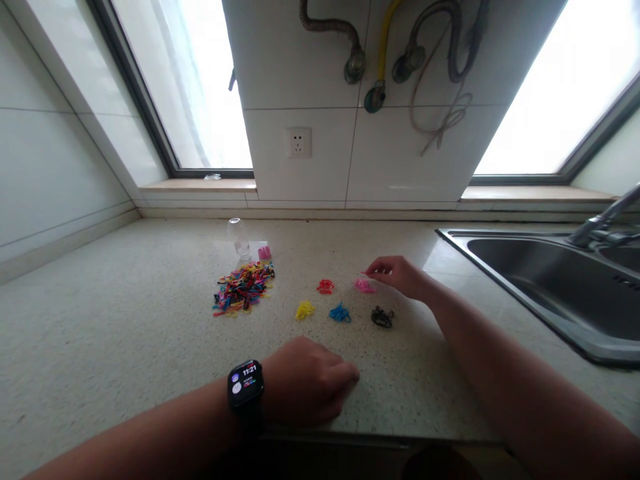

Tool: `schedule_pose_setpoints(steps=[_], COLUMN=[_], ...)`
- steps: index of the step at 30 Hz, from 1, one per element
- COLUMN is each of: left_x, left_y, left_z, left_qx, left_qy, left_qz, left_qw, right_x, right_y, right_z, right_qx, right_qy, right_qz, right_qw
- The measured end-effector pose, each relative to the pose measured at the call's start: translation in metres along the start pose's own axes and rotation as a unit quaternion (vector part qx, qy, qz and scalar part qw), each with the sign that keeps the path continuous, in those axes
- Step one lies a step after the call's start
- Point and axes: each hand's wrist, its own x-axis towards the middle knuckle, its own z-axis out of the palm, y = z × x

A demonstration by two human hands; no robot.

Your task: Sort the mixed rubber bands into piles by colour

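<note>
My right hand pinches a pink rubber band between thumb and fingertips, just above a small pink pile of bands. Near the counter's front edge, my left hand rests closed in a fist, and nothing shows in it. Other small piles lie between the hands: red bands, yellow bands, blue bands and black bands. Farther left spreads a large mixed heap of coloured bands.
Behind the heap stand a clear plastic bottle and a pink cap. A steel sink with a faucet is set into the counter at right. The tiled wall carries a socket and hoses above.
</note>
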Motion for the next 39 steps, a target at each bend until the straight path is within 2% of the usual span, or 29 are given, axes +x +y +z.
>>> schedule_pose_setpoints(steps=[5, 10, 18, 22, 31, 39], left_x=[0.0, 0.0, -0.001, -0.001, -0.002, -0.002], left_y=[0.001, 0.002, 0.001, 0.002, -0.001, 0.001], left_z=[-0.003, -0.004, -0.002, -0.002, 0.001, -0.002], left_qx=[-0.009, -0.013, -0.021, -0.019, -0.019, -0.021], left_qy=[-0.01, -0.011, -0.001, -0.004, 0.002, 0.001], left_qz=[-0.002, -0.005, -0.008, -0.01, -0.015, -0.014], left_qw=[1.0, 1.0, 1.0, 1.0, 1.0, 1.0], right_x=[-0.006, -0.005, -0.005, -0.004, -0.003, -0.004], right_y=[0.012, 0.017, 0.018, 0.021, 0.035, 0.03], right_z=[-0.009, -0.006, -0.005, -0.005, -0.006, -0.009], right_qx=[0.006, 0.007, 0.035, 0.044, -0.004, -0.048], right_qy=[-0.027, -0.068, -0.083, -0.077, -0.038, -0.042], right_qz=[0.024, 0.042, 0.043, 0.033, 0.024, 0.033], right_qw=[0.999, 0.997, 0.995, 0.996, 0.999, 0.997])
